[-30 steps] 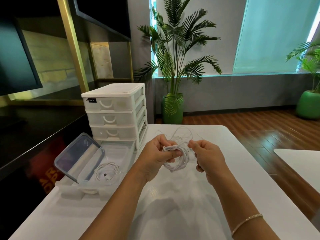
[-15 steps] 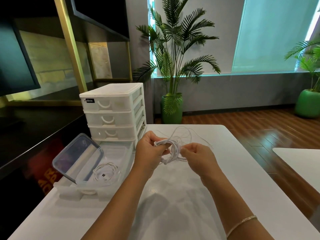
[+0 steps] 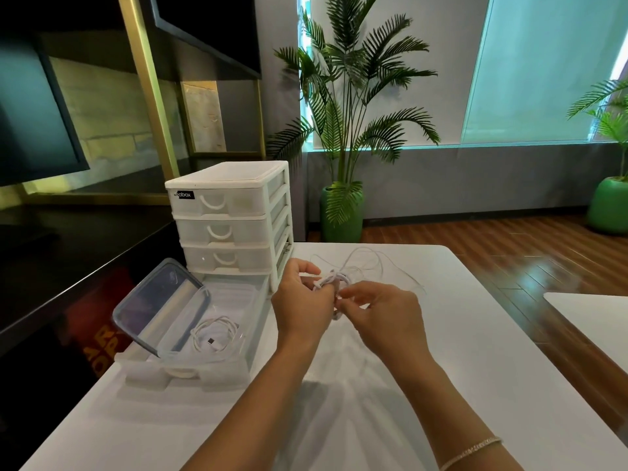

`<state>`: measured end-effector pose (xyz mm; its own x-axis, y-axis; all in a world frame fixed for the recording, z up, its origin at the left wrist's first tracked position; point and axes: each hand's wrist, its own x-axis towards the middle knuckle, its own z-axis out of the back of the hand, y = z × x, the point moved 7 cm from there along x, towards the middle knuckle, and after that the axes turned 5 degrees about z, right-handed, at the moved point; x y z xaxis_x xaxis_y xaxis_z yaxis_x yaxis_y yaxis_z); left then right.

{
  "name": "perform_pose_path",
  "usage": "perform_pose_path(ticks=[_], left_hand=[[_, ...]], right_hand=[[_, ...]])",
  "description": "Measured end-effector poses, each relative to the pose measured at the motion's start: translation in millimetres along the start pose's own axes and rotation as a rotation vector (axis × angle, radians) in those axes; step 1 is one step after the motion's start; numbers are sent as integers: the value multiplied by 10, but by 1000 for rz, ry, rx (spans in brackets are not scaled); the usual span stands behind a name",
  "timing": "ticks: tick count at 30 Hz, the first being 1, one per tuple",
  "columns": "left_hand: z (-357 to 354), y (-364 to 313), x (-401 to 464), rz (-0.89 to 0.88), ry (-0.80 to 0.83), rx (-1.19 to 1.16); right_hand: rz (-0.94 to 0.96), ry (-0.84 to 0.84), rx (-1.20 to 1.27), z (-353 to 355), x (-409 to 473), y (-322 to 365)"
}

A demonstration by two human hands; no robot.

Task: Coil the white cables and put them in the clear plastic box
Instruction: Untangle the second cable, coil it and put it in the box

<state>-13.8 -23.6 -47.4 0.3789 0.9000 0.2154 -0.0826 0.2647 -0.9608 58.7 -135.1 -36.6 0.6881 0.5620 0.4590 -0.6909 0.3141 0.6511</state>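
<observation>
We hold the white cable point(image 3: 334, 278) between both hands above the table point(image 3: 441, 334): our left hand point(image 3: 300, 300) curls around the coil, our right hand point(image 3: 377, 312) pinches a strand just beside it. Loose loops trail beyond our fingertips and could snag or spring the coil open. Our fingers hide the coil's lower half. The clear box point(image 3: 249, 300), left of our fingers, already holds one coiled cable point(image 3: 215, 334).

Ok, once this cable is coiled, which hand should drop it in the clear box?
Probably the left hand: it already grips the coil, and the clear box sits on its side.
</observation>
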Motion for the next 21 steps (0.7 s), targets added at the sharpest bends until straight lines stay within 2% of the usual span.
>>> perform_pose_path(ticks=[3, 9, 13, 21], left_hand=[[-103, 95, 14, 121, 96, -95], [-293, 235, -44, 451, 390, -368], [-320, 177, -89, 504, 502, -455], [-330, 167, -94, 492, 528, -505]], right_hand=[[-19, -13, -39, 26, 24, -24], [-4, -24, -55, 98, 74, -80], [10, -41, -38, 128, 78, -90], [43, -81, -16, 143, 81, -62]])
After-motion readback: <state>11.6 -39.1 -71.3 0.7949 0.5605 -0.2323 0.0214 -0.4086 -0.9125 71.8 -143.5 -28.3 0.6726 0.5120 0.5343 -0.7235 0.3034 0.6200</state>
